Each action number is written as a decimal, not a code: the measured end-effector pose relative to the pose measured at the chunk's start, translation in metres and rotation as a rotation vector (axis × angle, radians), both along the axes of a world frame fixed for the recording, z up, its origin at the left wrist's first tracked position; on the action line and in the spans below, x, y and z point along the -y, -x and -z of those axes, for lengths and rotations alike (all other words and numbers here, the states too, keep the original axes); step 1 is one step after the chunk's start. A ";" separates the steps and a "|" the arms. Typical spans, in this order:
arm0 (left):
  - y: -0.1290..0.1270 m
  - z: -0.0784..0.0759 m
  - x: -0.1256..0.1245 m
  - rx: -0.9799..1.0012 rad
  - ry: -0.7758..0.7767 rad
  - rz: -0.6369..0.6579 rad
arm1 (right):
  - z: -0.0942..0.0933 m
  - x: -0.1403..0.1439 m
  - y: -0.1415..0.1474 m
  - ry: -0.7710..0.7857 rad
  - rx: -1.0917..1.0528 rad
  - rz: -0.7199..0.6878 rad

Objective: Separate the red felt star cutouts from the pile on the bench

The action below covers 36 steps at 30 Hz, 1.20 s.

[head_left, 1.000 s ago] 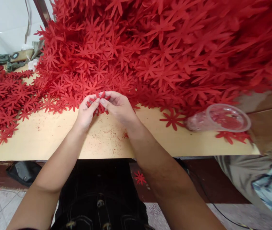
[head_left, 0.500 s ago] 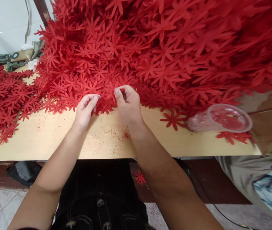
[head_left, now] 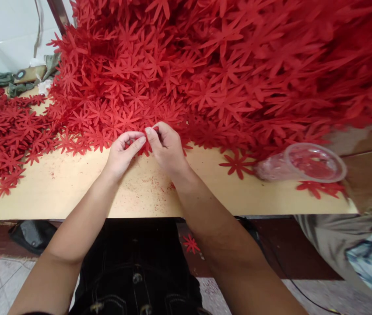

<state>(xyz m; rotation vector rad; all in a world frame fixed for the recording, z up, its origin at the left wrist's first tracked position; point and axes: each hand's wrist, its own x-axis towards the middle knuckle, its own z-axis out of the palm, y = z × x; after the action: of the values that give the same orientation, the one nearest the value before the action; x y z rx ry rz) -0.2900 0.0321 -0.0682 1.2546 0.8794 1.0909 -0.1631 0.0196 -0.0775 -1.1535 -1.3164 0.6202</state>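
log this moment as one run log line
left hand: pinching red flower cutouts | right hand: pinching same cutouts | site: front edge of red flower pile on wooden table | clear plastic cup: on its side, right

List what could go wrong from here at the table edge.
The big heap of red flowers leans toward both hands; tugging at its foot could bring pieces sliding off the table, where one red flower already lies below. The plastic cup lies on its side near the edge and might roll off.
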 end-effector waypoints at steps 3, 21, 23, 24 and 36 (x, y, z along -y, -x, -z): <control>0.000 0.001 -0.001 -0.002 -0.119 -0.082 | 0.000 0.000 0.003 0.018 -0.131 -0.072; -0.003 -0.004 0.005 -0.013 -0.120 -0.204 | -0.011 -0.001 0.005 0.222 -0.384 -0.366; -0.005 -0.007 0.006 -0.021 -0.116 -0.208 | -0.011 -0.001 0.003 0.223 -0.385 -0.392; -0.005 -0.007 0.006 -0.025 -0.115 -0.207 | -0.011 -0.001 0.002 0.223 -0.388 -0.411; 0.017 -0.010 -0.009 0.106 0.034 -0.199 | -0.011 0.002 -0.015 0.168 -0.450 -0.349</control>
<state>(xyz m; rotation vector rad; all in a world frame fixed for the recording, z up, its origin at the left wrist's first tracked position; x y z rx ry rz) -0.3067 0.0412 -0.0587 1.0879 0.9529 1.2831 -0.1477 0.0172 -0.0662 -0.8501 -1.0923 1.1910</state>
